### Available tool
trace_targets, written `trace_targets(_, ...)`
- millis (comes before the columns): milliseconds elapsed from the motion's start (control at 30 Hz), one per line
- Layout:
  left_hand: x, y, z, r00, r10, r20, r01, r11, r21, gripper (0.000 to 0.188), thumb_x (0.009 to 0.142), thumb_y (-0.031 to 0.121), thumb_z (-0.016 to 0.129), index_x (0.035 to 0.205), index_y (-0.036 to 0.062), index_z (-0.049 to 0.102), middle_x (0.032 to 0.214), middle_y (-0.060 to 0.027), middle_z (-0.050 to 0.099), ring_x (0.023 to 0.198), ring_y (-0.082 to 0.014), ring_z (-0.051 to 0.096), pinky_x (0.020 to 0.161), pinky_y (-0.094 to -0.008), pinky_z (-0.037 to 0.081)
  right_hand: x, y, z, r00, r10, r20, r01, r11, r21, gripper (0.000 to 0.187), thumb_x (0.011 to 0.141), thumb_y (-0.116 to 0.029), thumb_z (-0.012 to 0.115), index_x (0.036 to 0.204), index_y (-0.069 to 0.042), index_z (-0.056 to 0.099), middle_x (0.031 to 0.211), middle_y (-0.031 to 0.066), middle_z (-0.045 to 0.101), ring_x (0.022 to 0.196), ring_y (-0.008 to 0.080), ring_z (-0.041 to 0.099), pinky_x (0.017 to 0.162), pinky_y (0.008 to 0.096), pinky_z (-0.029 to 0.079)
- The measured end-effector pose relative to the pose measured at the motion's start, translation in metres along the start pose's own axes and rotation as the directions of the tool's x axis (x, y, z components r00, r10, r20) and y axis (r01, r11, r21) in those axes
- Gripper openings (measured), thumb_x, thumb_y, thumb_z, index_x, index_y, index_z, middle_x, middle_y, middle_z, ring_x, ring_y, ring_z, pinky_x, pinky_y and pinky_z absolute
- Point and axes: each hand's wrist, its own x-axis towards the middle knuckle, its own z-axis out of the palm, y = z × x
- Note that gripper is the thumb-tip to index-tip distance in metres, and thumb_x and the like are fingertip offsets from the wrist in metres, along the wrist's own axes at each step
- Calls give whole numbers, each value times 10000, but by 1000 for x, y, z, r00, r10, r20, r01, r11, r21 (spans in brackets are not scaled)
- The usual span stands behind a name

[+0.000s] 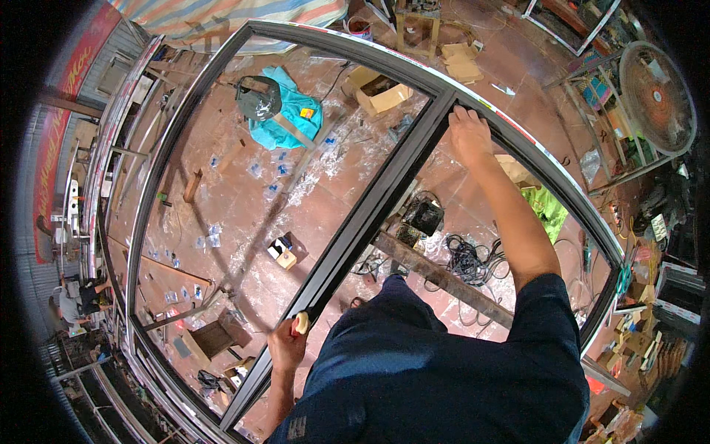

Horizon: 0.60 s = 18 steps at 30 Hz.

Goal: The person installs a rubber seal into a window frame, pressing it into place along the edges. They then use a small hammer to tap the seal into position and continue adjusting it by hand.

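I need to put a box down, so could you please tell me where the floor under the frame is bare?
Bare reddish floor lies between the teal cloth and the dark metal centre bar. It is crowded right of the bar, around the black cable tangle and rusty beam.

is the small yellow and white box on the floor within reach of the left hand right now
Probably not. The left hand grips a pale tool against the frame's middle bar, and the box lies on the floor under the raised dark frame, seen through the pane, so it looks blocked from above.
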Motion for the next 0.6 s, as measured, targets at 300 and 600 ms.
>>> trace_targets(300, 6, -16, -8, 996, 72, 54, -59, 974, -219, 183, 884, 171, 741, 930, 1, 689, 749, -211, 679, 677, -357, 676, 642, -449, 522, -20, -23, 34, 990, 126, 67, -133, 984, 118, 454, 974, -76, 503, 1397, 60, 596, 1665, 198, 400, 1418, 397, 532, 1091, 539, 510)
trace_targets(600, -54, -89, -32, 1000, -17, 15, 22, 880, -475, 276, 915, 213, 783, 858, -17, 642, 659, -153, 596, 587, -187, 535, 581, -393, 458, -108, -129, 36, 988, 102, 115, -125, 969, 213, 551, 976, -180, 531, 1485, 29, 530, 1677, 222, 378, 1335, 430, 609, 1074, 570, 512)
